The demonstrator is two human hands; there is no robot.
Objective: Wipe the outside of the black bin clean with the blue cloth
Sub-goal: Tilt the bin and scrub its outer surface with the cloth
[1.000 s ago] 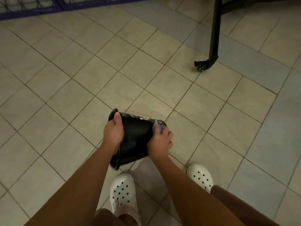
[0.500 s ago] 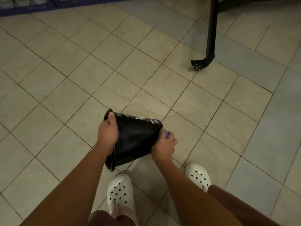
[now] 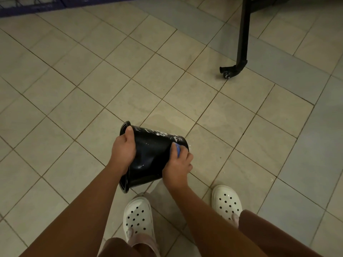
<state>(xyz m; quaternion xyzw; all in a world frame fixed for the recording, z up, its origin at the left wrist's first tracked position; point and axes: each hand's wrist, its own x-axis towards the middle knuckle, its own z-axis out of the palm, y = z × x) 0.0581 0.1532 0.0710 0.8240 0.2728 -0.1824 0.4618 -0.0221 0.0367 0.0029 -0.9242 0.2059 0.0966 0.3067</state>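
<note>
We hold the black bin (image 3: 152, 156) tipped on its side between our hands, its open rim toward the left one and its base toward the right. Our left hand (image 3: 123, 151) grips the rim, thumb lying along the outer wall. Our right hand (image 3: 178, 167) curls round the blue cloth (image 3: 177, 148) and presses it against the wall near the base. White smears (image 3: 161, 133) streak the bin's far side. Below our hands stand two white clogs (image 3: 138, 217) on the tiled floor (image 3: 74, 108). A black wheeled leg (image 3: 241, 43) stands well beyond the right hand.
</note>
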